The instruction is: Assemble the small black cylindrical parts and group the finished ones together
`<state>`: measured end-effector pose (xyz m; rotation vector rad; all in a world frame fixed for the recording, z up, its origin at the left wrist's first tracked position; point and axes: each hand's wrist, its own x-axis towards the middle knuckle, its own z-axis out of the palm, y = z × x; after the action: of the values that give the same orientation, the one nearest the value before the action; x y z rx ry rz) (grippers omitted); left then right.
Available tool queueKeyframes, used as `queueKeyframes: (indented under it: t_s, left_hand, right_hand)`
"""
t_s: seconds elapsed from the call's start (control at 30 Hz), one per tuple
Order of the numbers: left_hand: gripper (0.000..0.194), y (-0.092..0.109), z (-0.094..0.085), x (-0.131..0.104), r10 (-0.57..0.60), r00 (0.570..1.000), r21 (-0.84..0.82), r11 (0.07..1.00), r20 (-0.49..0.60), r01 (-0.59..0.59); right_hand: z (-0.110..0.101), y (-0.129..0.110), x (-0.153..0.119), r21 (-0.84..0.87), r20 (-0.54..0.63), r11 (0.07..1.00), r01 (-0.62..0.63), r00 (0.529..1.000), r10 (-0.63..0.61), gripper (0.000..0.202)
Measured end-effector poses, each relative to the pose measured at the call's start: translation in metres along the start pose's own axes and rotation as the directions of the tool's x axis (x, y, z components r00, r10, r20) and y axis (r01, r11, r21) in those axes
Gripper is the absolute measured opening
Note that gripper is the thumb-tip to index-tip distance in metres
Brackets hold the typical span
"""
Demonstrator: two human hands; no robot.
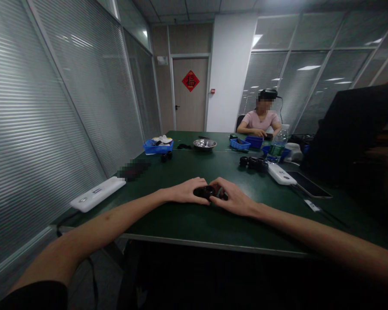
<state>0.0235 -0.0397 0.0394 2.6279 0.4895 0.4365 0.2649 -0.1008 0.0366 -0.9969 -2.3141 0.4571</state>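
Observation:
Just past the near edge of the green table (pixel 168 219), my two hands meet around a small glossy black part (pixel 208 190) with a round, ring-like top. My left hand (pixel 187 192) grips its left side between thumb and fingers. From the right, my right hand (pixel 233 199) is curled with its thumb and fingertips against the same part. A dark bit (pixel 225 196) shows beneath my right fingers; whether it belongs to the part I cannot tell. The exact kind of the black part is too dark to make out.
Black round parts (pixel 254 163) cluster at right, by a bottle (pixel 277 146), a white power bank (pixel 280 174) and a phone (pixel 308 184). Another power bank (pixel 98 193) lies left. Farther back are a metal bowl (pixel 204 145), blue baskets (pixel 158 148) and a seated person (pixel 260 120).

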Motion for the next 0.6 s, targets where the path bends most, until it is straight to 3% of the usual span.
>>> queueKeyframes:
  t_s: [0.43,0.6]
  left_hand:
    - [0.047,0.0001,-0.0002,-0.0007,0.001,1.0,-0.001,1.0,-0.001,-0.001]
    - [0.047,-0.0016,0.0006,0.0,0.015,1.0,-0.003,1.0,-0.011,-0.015]
  right_hand:
    - [0.0017,0.0037,-0.0007,0.01,-0.002,1.0,0.016,1.0,-0.016,0.03]
    - [0.002,0.0028,0.0006,0.008,-0.03,1.0,-0.03,0.999,0.03,0.034]
